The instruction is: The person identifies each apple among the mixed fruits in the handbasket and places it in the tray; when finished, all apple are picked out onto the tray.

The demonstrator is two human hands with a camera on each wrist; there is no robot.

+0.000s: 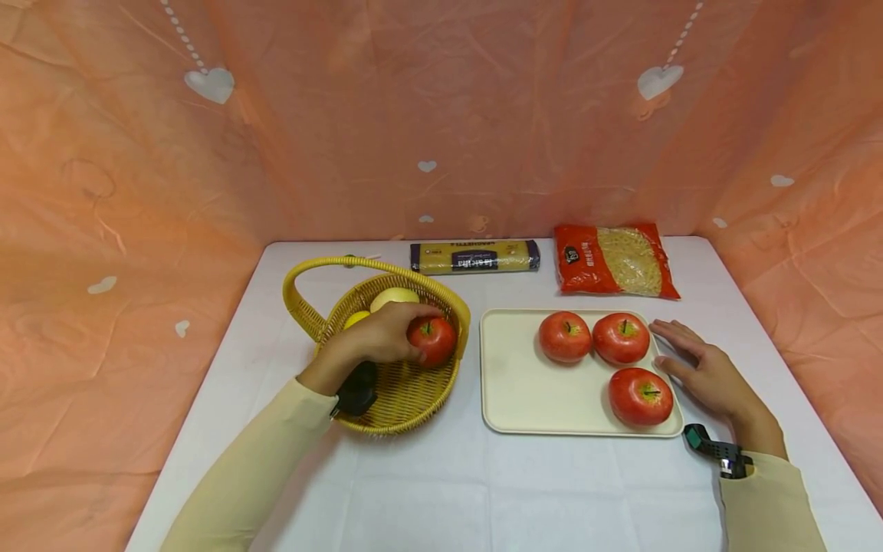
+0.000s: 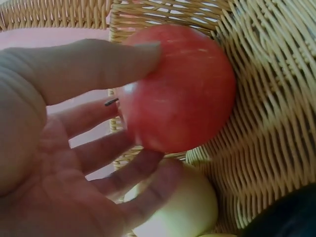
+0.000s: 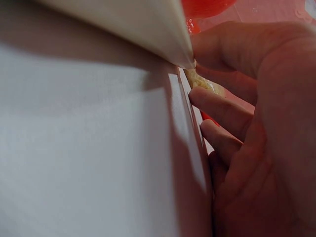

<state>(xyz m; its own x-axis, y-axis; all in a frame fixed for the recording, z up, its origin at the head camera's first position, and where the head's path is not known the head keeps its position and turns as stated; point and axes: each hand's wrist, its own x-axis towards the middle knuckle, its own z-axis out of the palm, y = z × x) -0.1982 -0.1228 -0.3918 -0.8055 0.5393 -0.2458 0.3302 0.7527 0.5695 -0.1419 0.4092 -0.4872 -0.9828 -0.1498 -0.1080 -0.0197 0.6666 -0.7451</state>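
Note:
Inside the yellow wicker basket (image 1: 407, 402), my left hand (image 1: 386, 333) grips a red apple (image 1: 433, 342) near the right wall. The left wrist view shows the thumb lying across this apple (image 2: 182, 89) and the fingers around its stem side. A pale yellow-green fruit (image 1: 395, 297) and a yellow one (image 1: 356, 318), partly covered by the hand, lie behind. My right hand (image 1: 713, 376) rests at the right edge of a cream tray (image 1: 531, 399), its thumb touching the rim. On that tray sit three red apples (image 1: 565, 336), grouped toward the right.
Behind the tray lies a red packet of pasta (image 1: 617, 261). A yellow pack of spaghetti (image 1: 474, 257) lies to its left at the back of the white table (image 1: 428, 498). The basket's tall handle (image 1: 297, 291) arches over its far left side. An orange curtain (image 1: 483, 115) hangs behind.

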